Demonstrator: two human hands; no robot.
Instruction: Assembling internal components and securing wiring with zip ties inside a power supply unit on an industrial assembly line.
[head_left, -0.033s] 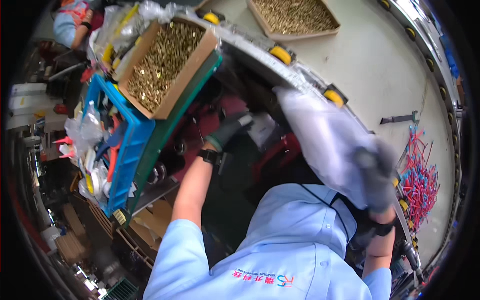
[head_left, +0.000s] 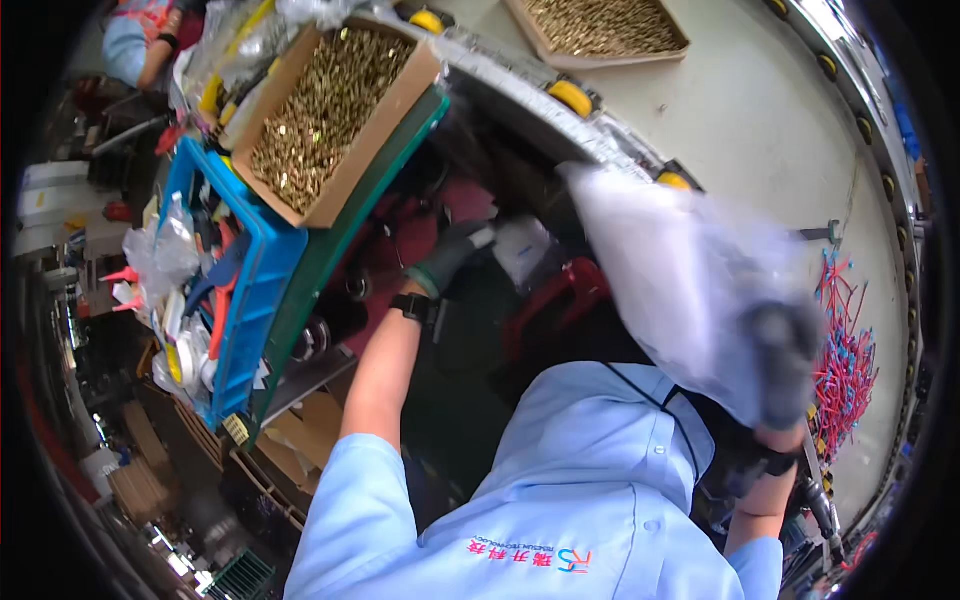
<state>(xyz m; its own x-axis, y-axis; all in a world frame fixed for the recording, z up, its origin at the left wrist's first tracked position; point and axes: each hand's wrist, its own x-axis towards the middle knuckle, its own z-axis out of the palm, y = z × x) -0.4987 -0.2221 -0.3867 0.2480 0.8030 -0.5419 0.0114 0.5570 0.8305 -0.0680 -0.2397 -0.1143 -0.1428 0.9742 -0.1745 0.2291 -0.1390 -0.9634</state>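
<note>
Blurring hides the right hand (head_left: 788, 362) clenched on a clear bag (head_left: 680, 280); left hand's (head_left: 452, 255) grip unclear.

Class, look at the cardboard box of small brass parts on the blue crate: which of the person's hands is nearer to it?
The left. The gloved left hand reaches under the table, just below and right of the cardboard box. The right hand grips a clear plastic bag far right of it.
</note>
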